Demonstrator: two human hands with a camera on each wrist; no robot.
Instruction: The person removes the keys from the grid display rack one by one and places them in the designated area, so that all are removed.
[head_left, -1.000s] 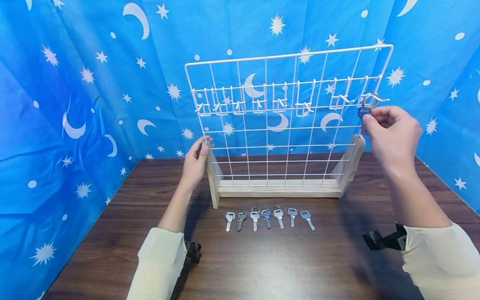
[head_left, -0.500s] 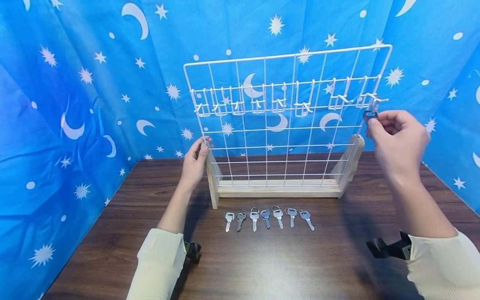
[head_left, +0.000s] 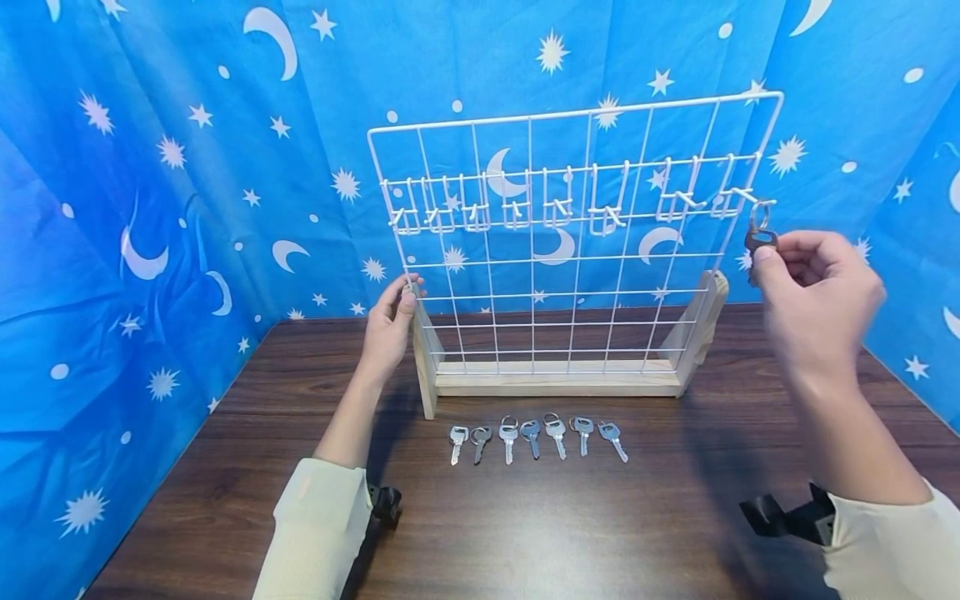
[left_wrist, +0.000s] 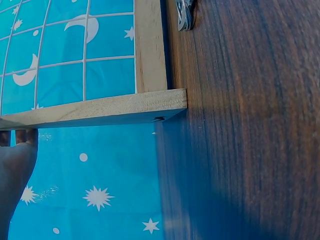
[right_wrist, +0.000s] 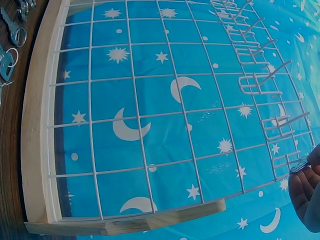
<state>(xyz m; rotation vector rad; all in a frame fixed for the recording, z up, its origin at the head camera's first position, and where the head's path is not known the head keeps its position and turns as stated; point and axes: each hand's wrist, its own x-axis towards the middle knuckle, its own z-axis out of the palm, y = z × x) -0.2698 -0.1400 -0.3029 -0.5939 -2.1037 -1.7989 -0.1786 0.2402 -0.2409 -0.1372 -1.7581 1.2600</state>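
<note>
Between thumb and fingers my right hand (head_left: pixel 825 308) pinches a key (head_left: pixel 762 240) by its head. The key's ring (head_left: pixel 761 217) stands upright above it, right at the tip of the far-right hook (head_left: pixel 742 195). That hook sits on a white wire grid rack (head_left: pixel 532 262) with a wooden base. In the right wrist view, the key (right_wrist: pixel 300 166) shows as a thin edge between the fingers. At the rack's left side, my left hand (head_left: pixel 388 321) grips the wooden upright (head_left: pixel 425 358); the left wrist view shows its fingers behind the wood (left_wrist: pixel 100 111).
Several keys with rings, among them a silver key (head_left: pixel 555 435), lie in a row on the dark wooden table (head_left: pixel 540 525) in front of the rack. More white hooks (head_left: pixel 517 210) line the grid's upper part. A blue curtain (head_left: pixel 187 250) with stars and moons surrounds the table.
My right hand has moved right and slightly down with the key. Its ring has slid outward along the far-right hook, from near the grid to the tip. The left hand stays put.
</note>
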